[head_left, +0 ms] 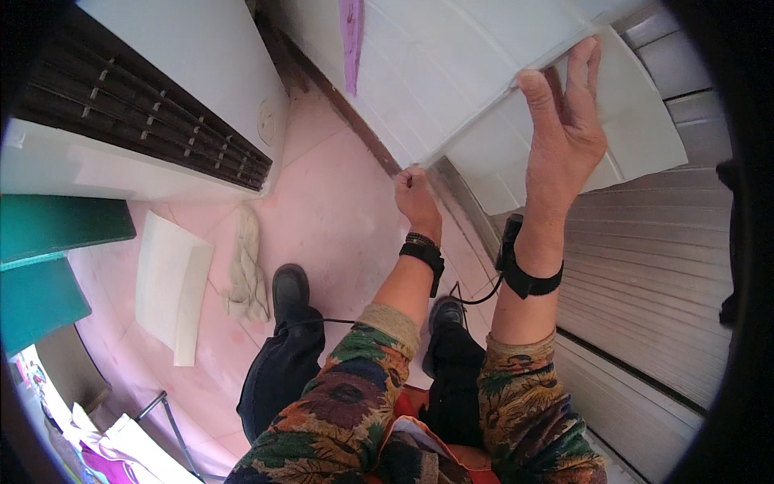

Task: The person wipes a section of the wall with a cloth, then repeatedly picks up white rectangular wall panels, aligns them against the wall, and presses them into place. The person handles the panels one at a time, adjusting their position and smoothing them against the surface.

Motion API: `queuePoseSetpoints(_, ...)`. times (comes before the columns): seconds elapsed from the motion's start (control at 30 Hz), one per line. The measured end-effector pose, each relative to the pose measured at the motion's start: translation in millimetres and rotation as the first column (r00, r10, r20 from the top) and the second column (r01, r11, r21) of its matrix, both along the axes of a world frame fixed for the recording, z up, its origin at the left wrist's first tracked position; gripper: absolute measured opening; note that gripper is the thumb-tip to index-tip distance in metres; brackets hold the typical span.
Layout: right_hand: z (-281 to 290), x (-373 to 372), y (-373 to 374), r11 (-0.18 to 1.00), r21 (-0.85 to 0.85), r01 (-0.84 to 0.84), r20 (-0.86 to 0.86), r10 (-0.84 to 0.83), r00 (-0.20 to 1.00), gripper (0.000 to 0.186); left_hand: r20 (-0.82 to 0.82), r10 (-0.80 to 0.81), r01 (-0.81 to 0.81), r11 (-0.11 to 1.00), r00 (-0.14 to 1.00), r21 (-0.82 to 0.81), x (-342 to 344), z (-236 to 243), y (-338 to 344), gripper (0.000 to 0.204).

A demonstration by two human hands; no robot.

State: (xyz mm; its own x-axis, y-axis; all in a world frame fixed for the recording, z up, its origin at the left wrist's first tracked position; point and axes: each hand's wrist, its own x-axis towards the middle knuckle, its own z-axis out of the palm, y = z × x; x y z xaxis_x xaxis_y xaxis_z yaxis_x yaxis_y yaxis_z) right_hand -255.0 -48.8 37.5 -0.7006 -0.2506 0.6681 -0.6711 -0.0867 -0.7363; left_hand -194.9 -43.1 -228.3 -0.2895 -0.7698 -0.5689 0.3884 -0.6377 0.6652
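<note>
A broad white sheet (451,64) with faint straight lines hangs in front of me. My left hand (419,206) is closed at its bottom corner, thumb and fingers pinching the edge. Farther up the same edge is my right hand (568,129), thumb and fingers curled over the border with a gap between them. Behind the right hand, a second white piece (645,121) spreads out with a curved outer edge. Whether the two white pieces are joined is hard to tell. Black straps circle both wrists.
A white cabinet with a dark slatted grille (153,105) stands at left. On the pink tiled floor lie a beige cloth (246,274) and a loose white piece (169,282). Teal boxes (56,230) sit far left. A purple strip (351,44) hangs on the sheet; ridged grey panelling (645,258) is right.
</note>
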Motion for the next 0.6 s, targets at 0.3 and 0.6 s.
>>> queuePoseSetpoints(0.3, 3, 2, 2, 1.0, 0.001, 0.032, -0.02, -0.031, 0.999, 0.065, 0.216, -0.035, 0.056, 0.994, 0.976, -0.092, -12, -20, -1, 0.015)
queuePoseSetpoints(0.6, 5, 2, 5, 0.984, 0.116, 0.132, -0.072, -0.125, 0.99, 0.065, 0.395, -0.114, 0.183, 0.973, 0.912, -0.143, -11, -20, -5, 0.023)
